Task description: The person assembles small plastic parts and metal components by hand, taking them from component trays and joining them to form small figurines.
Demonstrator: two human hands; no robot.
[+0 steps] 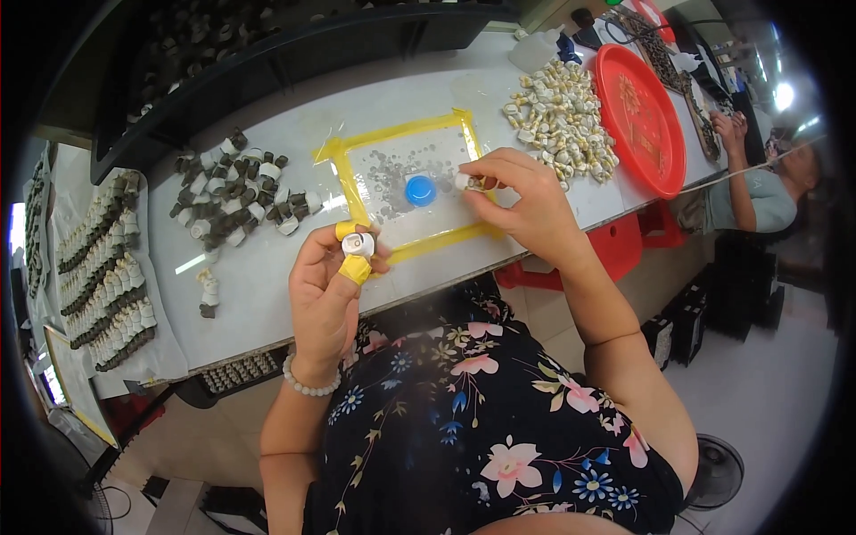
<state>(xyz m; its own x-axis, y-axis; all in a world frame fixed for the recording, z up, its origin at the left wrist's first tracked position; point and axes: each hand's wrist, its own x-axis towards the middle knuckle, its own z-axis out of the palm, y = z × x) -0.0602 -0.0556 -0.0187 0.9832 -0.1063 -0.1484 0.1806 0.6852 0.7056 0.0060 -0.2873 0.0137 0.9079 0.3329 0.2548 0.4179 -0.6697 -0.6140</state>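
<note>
My left hand point(325, 290), with yellow tape round its thumb and a finger, pinches a small white-and-dark figurine piece point(358, 243) whose whitish end faces up. In my right hand point(528, 201), thumb and fingertips grip a small white figurine piece point(467, 182), partly covered by the fingers. Just left of that piece sits a round blue cap point(419, 190) on a spotted, wet-looking patch of the table. Yellow tape point(401, 132) frames this patch. One white-topped, dark-based figurine point(208, 294) lies by itself left of my left hand.
A heap of white-and-dark pieces point(241, 192) lies at left, beyond it rows of figurines point(111, 267) on a sheet. White-and-yellow pieces point(557, 116) are heaped at right beside a red tray point(673, 134). A black rack point(294, 67) runs along the back. Another person point(749, 192) sits far right.
</note>
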